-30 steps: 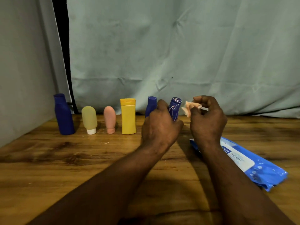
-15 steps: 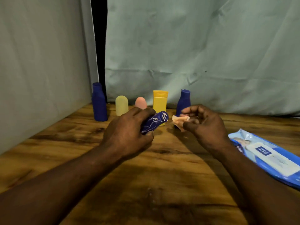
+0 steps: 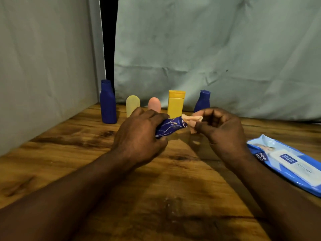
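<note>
Where the two hands meet, over the middle of the wooden table point(image 3: 173, 197): a dark blue tube point(image 3: 171, 126) and a peach cloth point(image 3: 192, 120) touch.
Left hand point(image 3: 139, 136): fingers and thumb curl round the tube's lower part and grip it firmly, back of the hand up.
Right hand point(image 3: 224, 129): fingers and thumb pinch the crumpled cloth, pressing it against the tube's free end.
Dark blue tube: held clear of the table, slanted, free end pointing up and to the right; it sits in front of the yellow bottle point(image 3: 175, 105).
Back row, left to right, all upright: tall blue bottle point(image 3: 108, 105), pale yellow tube point(image 3: 132, 105), pink tube point(image 3: 154, 104), the yellow bottle, small blue bottle point(image 3: 202, 101).
Wipes pack point(image 3: 291, 164): blue, lying flat on the table at the right, just beside the right forearm.
Backdrop: a creased grey-green sheet point(image 3: 208, 49) hangs behind the row.
</note>
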